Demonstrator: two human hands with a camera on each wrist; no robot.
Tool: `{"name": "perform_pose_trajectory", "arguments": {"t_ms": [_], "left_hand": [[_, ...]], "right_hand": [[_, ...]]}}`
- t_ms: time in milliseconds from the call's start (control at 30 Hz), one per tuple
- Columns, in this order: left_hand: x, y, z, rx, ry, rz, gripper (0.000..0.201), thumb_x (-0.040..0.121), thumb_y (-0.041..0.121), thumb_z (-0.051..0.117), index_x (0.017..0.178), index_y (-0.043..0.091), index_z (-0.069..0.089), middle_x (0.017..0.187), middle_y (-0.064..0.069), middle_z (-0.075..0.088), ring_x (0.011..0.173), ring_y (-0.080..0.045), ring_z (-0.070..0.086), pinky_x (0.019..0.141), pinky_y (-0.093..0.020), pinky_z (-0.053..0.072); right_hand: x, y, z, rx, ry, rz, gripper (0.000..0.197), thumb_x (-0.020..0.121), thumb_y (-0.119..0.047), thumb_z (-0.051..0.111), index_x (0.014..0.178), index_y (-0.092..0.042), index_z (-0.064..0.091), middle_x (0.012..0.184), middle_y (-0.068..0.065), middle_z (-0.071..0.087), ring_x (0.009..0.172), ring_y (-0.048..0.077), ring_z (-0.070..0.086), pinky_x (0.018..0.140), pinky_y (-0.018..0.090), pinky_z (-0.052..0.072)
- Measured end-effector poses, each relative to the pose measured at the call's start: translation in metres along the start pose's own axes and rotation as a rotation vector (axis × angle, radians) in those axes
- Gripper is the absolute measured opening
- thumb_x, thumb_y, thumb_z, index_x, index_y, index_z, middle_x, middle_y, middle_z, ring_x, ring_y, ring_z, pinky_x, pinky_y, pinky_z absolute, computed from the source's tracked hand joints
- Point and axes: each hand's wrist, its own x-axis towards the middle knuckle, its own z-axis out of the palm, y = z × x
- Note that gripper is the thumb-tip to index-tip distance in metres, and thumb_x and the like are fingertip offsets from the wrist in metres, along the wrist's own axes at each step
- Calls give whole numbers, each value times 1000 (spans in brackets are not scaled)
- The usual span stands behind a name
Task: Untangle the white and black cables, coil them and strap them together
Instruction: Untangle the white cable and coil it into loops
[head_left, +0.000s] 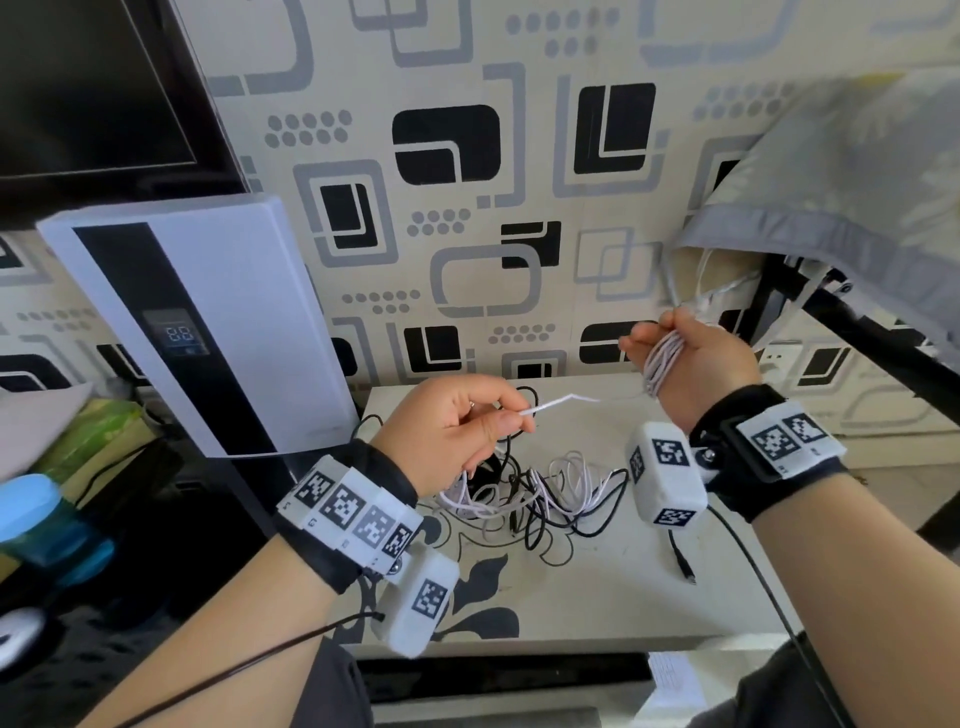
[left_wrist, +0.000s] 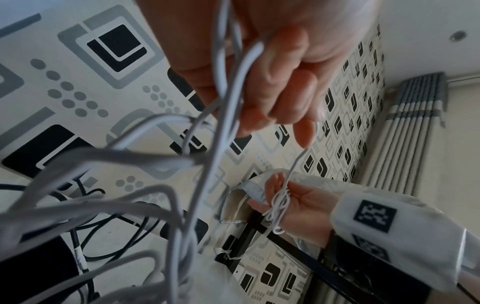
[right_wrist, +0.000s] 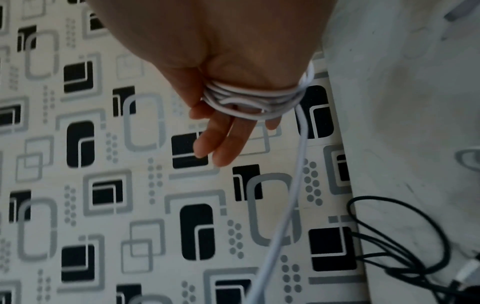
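At centre right of the head view, the right hand (head_left: 693, 358) is raised with its fingers straight, several turns of the thin white cable (head_left: 661, 364) wound round the palm. At centre, the left hand (head_left: 457, 426) pinches the same cable with curled fingers. Below them, loose white loops tangle with the thin black cable (head_left: 540, 525) on the pale patterned tabletop (head_left: 623, 587).

white cable (head_left: 661, 364) partly coiled, black cable (head_left: 540, 525) tangled loose on table
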Motion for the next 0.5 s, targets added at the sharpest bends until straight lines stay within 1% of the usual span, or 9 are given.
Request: {"name": "perform_pose_trajectory", "arguments": {"t_ms": [67,100,200,233,267,300,333,400,500], "left_hand": [[-1,1,0,7,-21,14,17,95,7,55,92,10,71,49,-3,44,42,-15,37,48,-18,37],[-2,1,1,10,-26,23,16,95,7,55,92,9,72,48,-1,45,42,-13,37,48,-18,36],[-1,0,-1,-21,3,41,15,92,13,57,91,12,72,48,6,46,41,-10,38,46,-19,35],[-1,0,-4,-42,29,46,16,91,15,57,90,13,73,50,6,47,41,-10,37,45,-21,34],[-1,-1,-6,-66,57,53,16,91,16,57,89,13,73,50,4,46,41,-10,36,45,-22,34],[-1,-1,-9,-90,84,62,16,93,12,57,89,10,72,49,5,46,40,-9,35,44,-22,33],[-1,-1,-12,-106,108,71,17,95,7,55,90,6,72,47,8,45,39,-8,34,44,-22,33],[-2,-1,-16,-104,149,71,19,96,0,52,90,-1,69,44,10,47,39,-4,34,44,-24,33],[-1,-7,-21,-92,222,60,19,96,2,53,89,0,70,43,11,45,39,-6,34,46,-26,37]], "right_hand": [[-3,7,8,-183,-55,7,35,105,-18,29,75,-10,45,54,6,65,59,20,69,89,39,47],[-4,12,11,-273,-86,20,36,105,-17,27,74,-10,44,52,5,65,56,19,68,89,38,45],[-12,30,18,-561,-218,74,37,104,-14,29,74,-4,48,54,9,65,57,23,68,80,35,48],[-16,35,19,-715,-273,84,37,104,-15,33,75,-1,52,58,10,67,62,24,68,79,31,48],[-20,39,19,-881,-334,102,39,103,-17,35,77,2,55,62,10,69,65,22,68,77,24,47],[-24,43,19,-1030,-399,128,43,104,-21,35,78,6,57,65,9,71,66,18,67,73,16,45],[-27,46,19,-1139,-459,153,49,104,-25,34,79,8,60,67,9,72,65,14,65,71,13,43],[-34,51,20,-1202,-537,213,55,104,-34,29,76,1,61,67,12,71,64,17,62,73,19,41],[-40,56,22,-1128,-639,325,60,103,-44,24,74,1,53,55,15,58,57,28,58,61,23,43]]}}
